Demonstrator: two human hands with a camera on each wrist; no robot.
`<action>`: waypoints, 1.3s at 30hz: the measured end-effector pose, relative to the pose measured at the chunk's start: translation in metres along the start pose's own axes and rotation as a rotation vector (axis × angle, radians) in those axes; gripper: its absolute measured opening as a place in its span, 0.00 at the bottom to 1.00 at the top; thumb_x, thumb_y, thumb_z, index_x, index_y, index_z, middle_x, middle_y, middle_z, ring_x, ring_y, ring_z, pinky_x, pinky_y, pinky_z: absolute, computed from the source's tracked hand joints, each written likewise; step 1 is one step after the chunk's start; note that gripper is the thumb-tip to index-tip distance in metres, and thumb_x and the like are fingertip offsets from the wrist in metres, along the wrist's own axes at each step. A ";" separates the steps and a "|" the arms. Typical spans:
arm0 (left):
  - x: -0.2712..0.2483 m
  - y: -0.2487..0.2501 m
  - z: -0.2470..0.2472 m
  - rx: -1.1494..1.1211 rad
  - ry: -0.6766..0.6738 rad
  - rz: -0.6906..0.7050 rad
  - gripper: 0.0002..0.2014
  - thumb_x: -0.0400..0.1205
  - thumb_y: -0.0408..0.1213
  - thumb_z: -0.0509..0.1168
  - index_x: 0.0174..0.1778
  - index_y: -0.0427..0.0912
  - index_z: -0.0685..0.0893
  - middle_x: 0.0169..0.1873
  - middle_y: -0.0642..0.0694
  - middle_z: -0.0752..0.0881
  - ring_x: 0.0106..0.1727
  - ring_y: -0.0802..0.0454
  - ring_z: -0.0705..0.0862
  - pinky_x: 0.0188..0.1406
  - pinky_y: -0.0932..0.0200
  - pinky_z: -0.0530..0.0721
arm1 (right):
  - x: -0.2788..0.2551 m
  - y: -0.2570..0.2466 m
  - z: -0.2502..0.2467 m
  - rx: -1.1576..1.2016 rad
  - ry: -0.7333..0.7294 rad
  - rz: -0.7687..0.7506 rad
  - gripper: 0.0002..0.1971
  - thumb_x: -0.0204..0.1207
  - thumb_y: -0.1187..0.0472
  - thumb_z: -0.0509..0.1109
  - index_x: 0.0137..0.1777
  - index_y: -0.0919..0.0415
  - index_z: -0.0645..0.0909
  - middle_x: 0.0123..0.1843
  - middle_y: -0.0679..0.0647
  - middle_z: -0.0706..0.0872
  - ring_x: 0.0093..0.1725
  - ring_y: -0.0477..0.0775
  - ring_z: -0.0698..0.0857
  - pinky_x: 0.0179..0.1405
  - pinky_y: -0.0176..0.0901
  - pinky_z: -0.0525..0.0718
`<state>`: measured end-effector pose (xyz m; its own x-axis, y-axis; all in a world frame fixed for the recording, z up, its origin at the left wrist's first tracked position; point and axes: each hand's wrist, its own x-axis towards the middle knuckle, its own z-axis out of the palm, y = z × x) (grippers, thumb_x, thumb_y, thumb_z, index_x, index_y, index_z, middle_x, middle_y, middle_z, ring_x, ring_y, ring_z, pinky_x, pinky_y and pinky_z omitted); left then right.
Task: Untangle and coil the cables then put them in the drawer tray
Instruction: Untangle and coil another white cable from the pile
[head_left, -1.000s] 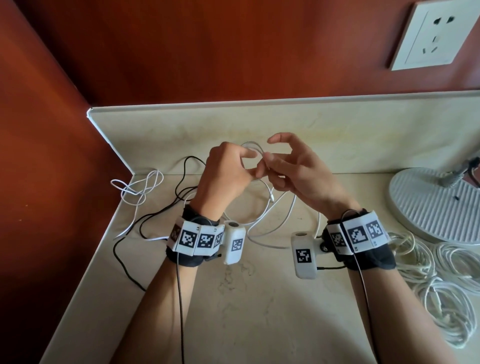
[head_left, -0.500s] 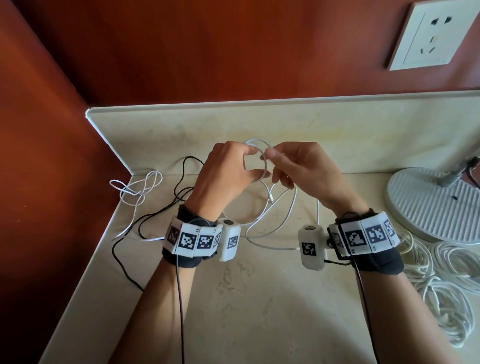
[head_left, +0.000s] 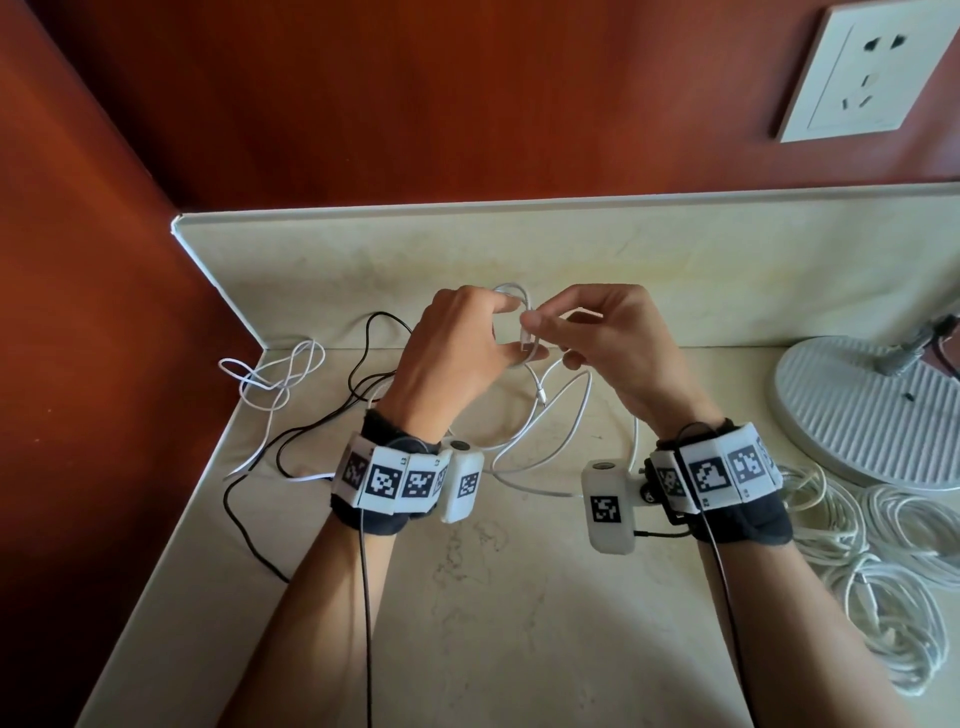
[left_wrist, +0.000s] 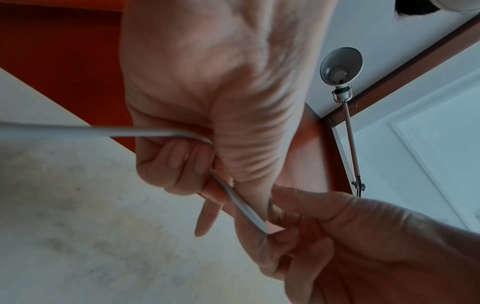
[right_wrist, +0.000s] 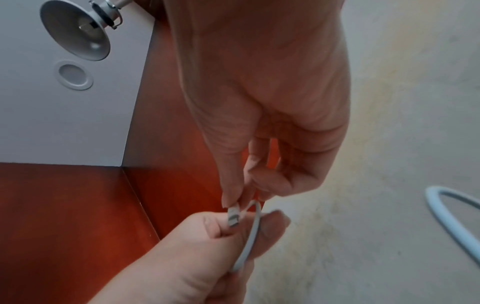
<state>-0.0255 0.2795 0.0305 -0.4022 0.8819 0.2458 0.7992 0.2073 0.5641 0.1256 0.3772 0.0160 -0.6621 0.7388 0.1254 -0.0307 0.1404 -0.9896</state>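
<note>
Hands working above the worktop (head_left: 519, 623): the left hand (head_left: 457, 358) is pinching a small loop of white cable (head_left: 524, 312), anchoring it, while the right hand (head_left: 608, 343) is pinching the connector end (right_wrist: 233, 218), apparently for wrapping; slack is trailing below.

A thin white cable (head_left: 563, 415) loops loosely over the counter, its plug end raised; a black cable (head_left: 332, 415) sprawls left.

a pale marble counter (head_left: 519, 623) carries a black cable (head_left: 249, 525), loose white cables (head_left: 280, 374), coiled white cables (head_left: 883, 571) and a lamp base (head_left: 862, 410)
</note>
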 end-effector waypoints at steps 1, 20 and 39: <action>0.000 0.000 -0.001 0.000 -0.007 -0.003 0.30 0.71 0.60 0.82 0.66 0.50 0.91 0.42 0.43 0.91 0.45 0.45 0.87 0.30 0.66 0.68 | 0.000 0.001 0.002 -0.009 -0.002 -0.003 0.06 0.75 0.60 0.84 0.41 0.60 0.90 0.38 0.55 0.93 0.32 0.49 0.83 0.31 0.42 0.78; -0.003 0.005 -0.009 0.047 -0.133 0.037 0.11 0.75 0.42 0.80 0.51 0.55 0.90 0.22 0.53 0.75 0.27 0.59 0.73 0.28 0.58 0.67 | 0.000 -0.001 0.007 -0.109 -0.055 0.031 0.08 0.81 0.65 0.79 0.55 0.68 0.85 0.43 0.62 0.92 0.32 0.54 0.84 0.27 0.43 0.81; -0.007 0.006 -0.024 0.180 -0.231 0.067 0.11 0.80 0.39 0.70 0.49 0.64 0.81 0.26 0.52 0.79 0.34 0.49 0.81 0.26 0.56 0.67 | -0.005 -0.003 0.028 -0.105 -0.082 0.087 0.08 0.86 0.69 0.69 0.58 0.72 0.74 0.46 0.65 0.94 0.31 0.55 0.83 0.34 0.54 0.83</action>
<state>-0.0287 0.2647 0.0515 -0.2499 0.9649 0.0808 0.8953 0.1985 0.3987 0.1084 0.3548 0.0163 -0.7179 0.6955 0.0289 0.1053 0.1495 -0.9831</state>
